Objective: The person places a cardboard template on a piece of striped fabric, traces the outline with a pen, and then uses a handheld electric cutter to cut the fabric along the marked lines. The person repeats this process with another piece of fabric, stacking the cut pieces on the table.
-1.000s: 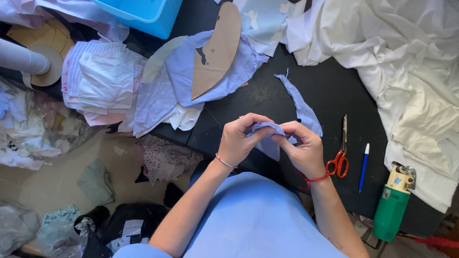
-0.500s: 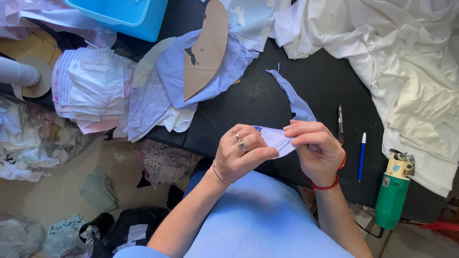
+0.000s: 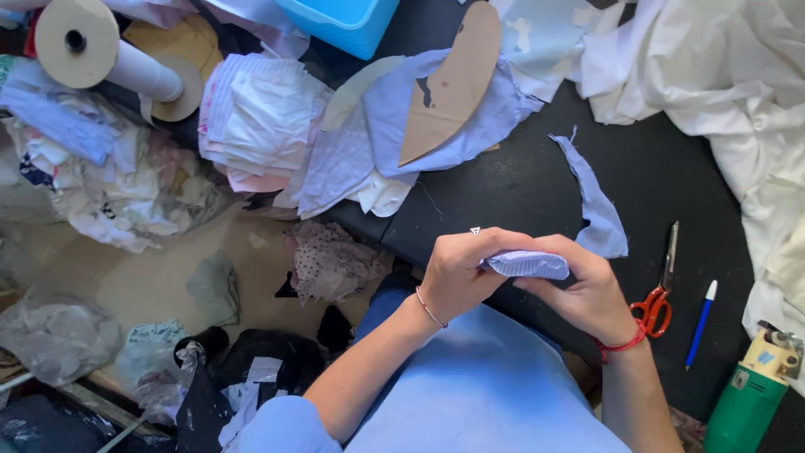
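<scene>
Both hands hold one small striped cloth piece (image 3: 528,264) above the edge of the dark surface (image 3: 503,193): the left hand (image 3: 457,273) and the right hand (image 3: 587,289) pinch it between them, partly folded. The folding seems unfinished. A blue strip (image 3: 597,201) lies just beyond the right hand, and the red scissors (image 3: 658,298) rest untouched to its right.

Bright, even daylight fills the scene, strongest at the right, where the white cloth (image 3: 738,75) glares almost to blankness. Shadows are soft and short; the black table (image 3: 520,193) stays dark and loses detail. Focus is fair in the middle, while the far-left corner bends and softens slightly.
</scene>
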